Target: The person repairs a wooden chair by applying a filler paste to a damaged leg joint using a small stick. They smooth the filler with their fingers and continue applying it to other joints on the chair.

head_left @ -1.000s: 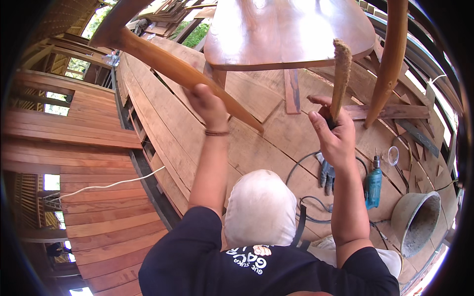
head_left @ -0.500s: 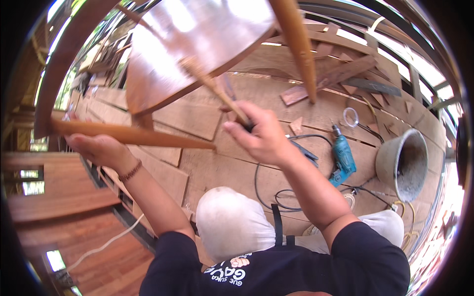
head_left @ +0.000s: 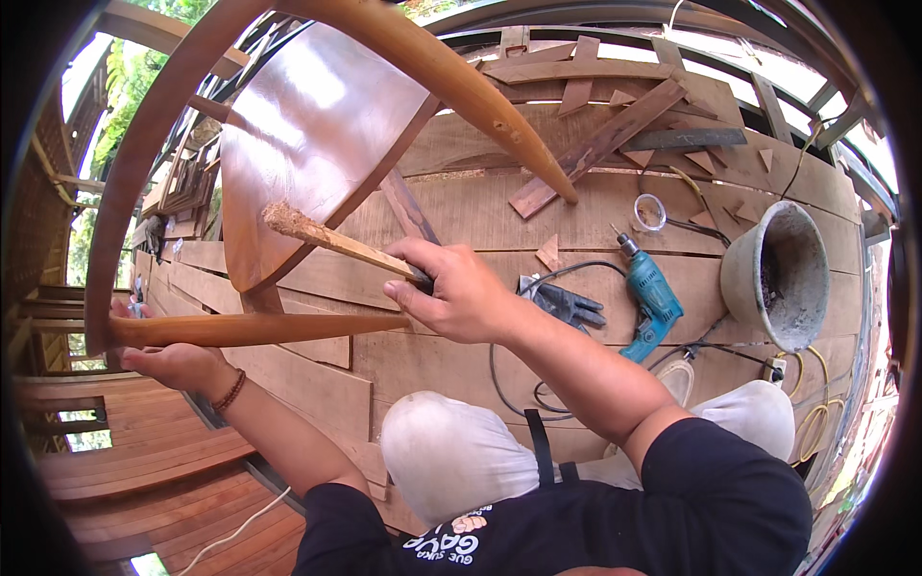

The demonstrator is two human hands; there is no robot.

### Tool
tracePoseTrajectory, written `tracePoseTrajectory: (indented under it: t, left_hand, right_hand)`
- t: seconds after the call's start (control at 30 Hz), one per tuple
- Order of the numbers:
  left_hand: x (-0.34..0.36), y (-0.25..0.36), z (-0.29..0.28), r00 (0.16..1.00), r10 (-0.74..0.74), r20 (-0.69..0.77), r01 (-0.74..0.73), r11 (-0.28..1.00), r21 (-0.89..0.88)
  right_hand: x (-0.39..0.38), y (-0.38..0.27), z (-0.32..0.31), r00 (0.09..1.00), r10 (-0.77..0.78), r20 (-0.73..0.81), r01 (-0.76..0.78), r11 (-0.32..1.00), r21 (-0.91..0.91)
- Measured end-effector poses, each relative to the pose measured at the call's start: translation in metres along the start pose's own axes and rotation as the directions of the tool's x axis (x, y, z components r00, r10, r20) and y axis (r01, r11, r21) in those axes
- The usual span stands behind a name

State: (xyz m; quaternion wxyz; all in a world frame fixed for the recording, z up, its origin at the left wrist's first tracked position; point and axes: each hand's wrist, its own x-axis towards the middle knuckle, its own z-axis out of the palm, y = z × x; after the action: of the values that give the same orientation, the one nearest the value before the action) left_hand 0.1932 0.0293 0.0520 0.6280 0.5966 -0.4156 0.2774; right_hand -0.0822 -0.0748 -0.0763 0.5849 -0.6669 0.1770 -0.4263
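Observation:
My left hand (head_left: pixel 178 365) cradles the lower left corner of a curved wooden chair frame, fingers wrapped around it where a tapered piece (head_left: pixel 254 329) extends to the right. My right hand (head_left: pixel 447 293) grips a rough wooden stick (head_left: pixel 351 247) with a fuzzy, brownish far end, angled over that piece toward the upper left. Behind the stick is the glossy wooden seat (head_left: pixel 307 125). A second tapered leg (head_left: pixel 461 96) slants down to the right above my right hand.
A teal drill (head_left: pixel 653 298), dark glove (head_left: pixel 567 307), clear ring-shaped item (head_left: pixel 649 213) and coiled cords lie on the plank floor (head_left: pixel 317 403). A grey bucket (head_left: pixel 788 326) stands at right. Offcut boards (head_left: pixel 610 154) lie at upper right.
My left hand has shifted down-left along the frame to its corner. The stick has swung from upright to slanting leftward. My view has turned, bringing the chair lower and leftward.

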Motion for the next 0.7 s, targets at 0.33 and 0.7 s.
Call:
tracePoseTrajectory:
  t: [0.33,0.7]
  left_hand:
    - [-0.222,-0.107,-0.012,0.831,-0.508,0.227,0.472,0.860,0.196]
    - [-0.139,0.072,0.116,0.320,-0.225,0.920,0.529,0.848,0.024]
  right_hand:
    - [0.005,0.008,0.005,0.993,0.117,0.018,-0.118,0.992,0.045]
    - [0.028,-0.029,-0.113,0.661,-0.003,-0.751,0.335,0.896,0.291]
